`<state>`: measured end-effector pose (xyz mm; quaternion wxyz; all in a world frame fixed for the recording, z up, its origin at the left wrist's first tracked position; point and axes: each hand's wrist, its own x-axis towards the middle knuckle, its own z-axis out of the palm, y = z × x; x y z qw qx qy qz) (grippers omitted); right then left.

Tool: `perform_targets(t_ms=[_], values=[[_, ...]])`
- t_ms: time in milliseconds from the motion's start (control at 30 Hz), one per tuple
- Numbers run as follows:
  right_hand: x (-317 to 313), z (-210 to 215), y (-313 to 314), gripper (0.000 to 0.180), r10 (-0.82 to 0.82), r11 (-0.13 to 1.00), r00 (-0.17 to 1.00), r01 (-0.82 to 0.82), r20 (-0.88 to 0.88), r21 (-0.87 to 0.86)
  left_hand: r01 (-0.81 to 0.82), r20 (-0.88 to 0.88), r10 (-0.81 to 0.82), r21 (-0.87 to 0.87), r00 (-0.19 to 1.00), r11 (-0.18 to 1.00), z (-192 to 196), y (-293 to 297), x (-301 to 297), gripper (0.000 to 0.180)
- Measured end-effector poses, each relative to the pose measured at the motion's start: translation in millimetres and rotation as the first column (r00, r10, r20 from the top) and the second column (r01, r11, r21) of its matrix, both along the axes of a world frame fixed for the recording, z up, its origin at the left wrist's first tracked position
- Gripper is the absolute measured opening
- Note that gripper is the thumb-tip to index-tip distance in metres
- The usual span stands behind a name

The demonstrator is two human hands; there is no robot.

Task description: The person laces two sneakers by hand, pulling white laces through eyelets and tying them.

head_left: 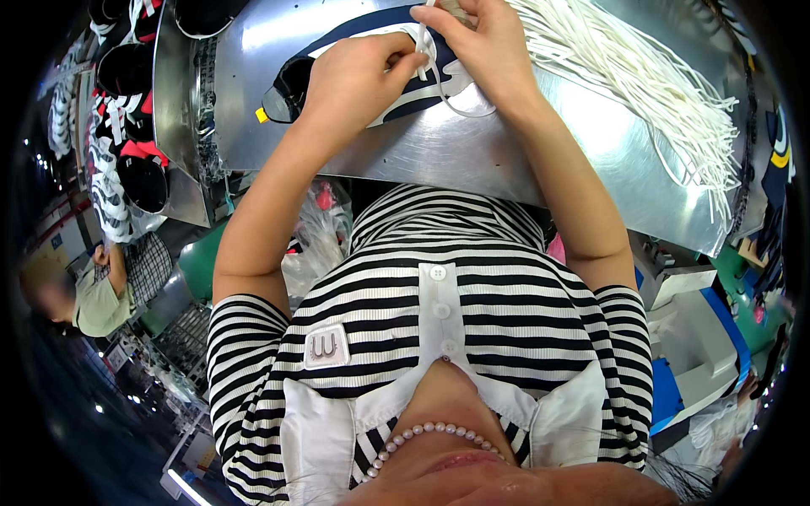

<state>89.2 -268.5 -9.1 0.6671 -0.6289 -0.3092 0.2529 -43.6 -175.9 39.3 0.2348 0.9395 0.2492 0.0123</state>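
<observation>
Shiny metal surface [472,152] at top carries a navy-and-white shoe [337,63], pinned by the left hand [359,80] while the right hand [481,46] pinches its white lace [424,51], spare laces [641,84] within reach.

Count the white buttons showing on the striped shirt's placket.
3: a top button, a middle button and a lower button, in a column down the white placket. The chin may hide more.

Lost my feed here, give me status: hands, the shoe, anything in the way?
Left hand and right hand both pinching a white lace. Navy-and-white shoe lying on metal table. Loose lace pile alongside, apart.
</observation>
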Motion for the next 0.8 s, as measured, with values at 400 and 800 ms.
perform_targets(t_ms=[400,800], values=[[-14,-12,-62,0.015,0.229,0.953,0.957,-0.182,0.18,-0.243,-0.048,0.02,0.048,-0.021,0.999,0.999,-8,4,2,0.023],[-30,-8,-32,0.022,0.202,0.907,0.869,0.009,0.453,-0.421,0.154,0.175,-0.109,-0.265,0.978,0.952,-17,7,-13,0.027]])
